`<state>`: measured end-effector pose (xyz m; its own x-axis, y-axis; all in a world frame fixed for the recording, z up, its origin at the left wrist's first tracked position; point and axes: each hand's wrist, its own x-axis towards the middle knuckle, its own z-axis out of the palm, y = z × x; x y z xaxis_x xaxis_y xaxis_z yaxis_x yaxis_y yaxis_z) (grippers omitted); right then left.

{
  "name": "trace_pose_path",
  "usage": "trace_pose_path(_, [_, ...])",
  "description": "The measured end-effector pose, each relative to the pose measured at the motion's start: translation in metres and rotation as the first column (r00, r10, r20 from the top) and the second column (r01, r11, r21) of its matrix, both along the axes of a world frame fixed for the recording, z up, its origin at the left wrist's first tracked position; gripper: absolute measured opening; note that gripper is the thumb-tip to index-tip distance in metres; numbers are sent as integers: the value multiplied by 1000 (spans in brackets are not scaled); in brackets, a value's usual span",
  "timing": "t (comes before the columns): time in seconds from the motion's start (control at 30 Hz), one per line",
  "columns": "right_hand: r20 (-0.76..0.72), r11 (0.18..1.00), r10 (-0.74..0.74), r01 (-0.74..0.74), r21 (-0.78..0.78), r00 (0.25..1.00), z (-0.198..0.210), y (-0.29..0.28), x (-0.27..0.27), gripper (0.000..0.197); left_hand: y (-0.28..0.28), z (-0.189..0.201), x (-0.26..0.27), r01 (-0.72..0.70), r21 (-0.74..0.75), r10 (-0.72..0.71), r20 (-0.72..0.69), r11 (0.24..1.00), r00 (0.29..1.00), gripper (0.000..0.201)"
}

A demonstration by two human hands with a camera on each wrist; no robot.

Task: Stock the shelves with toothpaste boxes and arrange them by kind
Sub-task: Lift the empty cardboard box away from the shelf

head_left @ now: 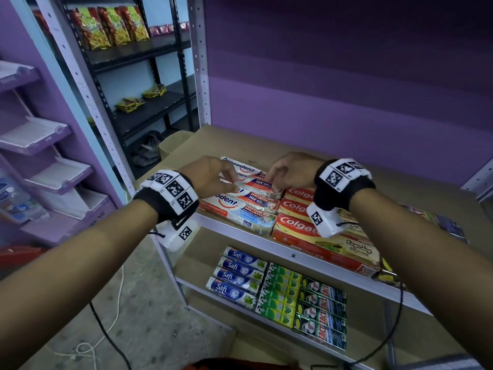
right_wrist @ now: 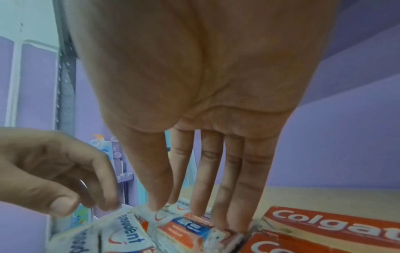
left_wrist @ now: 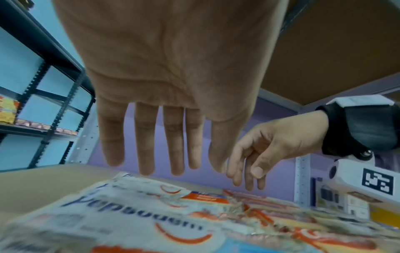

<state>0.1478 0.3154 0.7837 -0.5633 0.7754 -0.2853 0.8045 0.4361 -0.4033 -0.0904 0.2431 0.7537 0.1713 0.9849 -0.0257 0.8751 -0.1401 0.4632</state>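
Several white-and-red Pepsodent boxes (head_left: 240, 209) lie in a row at the left of the middle shelf (head_left: 240, 237), with red Colgate boxes (head_left: 298, 225) beside them on the right. A smaller Pepsodent box (head_left: 258, 184) lies on top of the row. My left hand (head_left: 230, 181) hovers at its left end with the fingertips at the box's edge, gripping nothing. The straight fingers of my right hand (head_left: 274, 180) press down on its right end (right_wrist: 188, 229), next to the Colgate boxes (right_wrist: 324, 222). In the left wrist view the left hand's fingers (left_wrist: 147, 154) hang straight above the Pepsodent boxes (left_wrist: 134, 214).
The lower shelf holds blue Safi boxes (head_left: 240, 273), green-yellow boxes (head_left: 280, 295) and dark green-red boxes (head_left: 322, 313). A black rack with snack bags (head_left: 112, 25) stands back left. Purple display trays (head_left: 40, 134) are at the left. Cables (head_left: 106, 329) lie on the floor.
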Motion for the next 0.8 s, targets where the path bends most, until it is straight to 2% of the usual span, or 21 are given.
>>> trace_pose_path(0.1, [-79,993,8,-17,-116,997,10,-27,25,8,-10,13,22,104,-71,-96,108,992,990,15])
trace_pose_path(0.2, [-151,975,13,-46,-217,988,6,-58,52,8,-25,17,49,238,-129,-216,167,963,962,15])
trace_pose_path(0.37, [-204,878,-22,-79,-472,979,-35,-107,91,10,-53,-9,89,426,-284,-357,265,859,896,16])
trace_pose_path(0.53, [-161,761,-147,8,-649,976,-110,-145,117,14,-79,-69,112,480,-446,-365,322,755,874,20])
trace_pose_path(0.7, [-50,633,-296,156,-758,954,-204,-179,134,14,-98,-152,125,418,-628,-284,307,657,908,25])
trace_pose_path(0.8, [67,533,-378,276,-800,924,-262,-202,145,20,-113,-210,130,370,-712,-240,281,597,929,17])
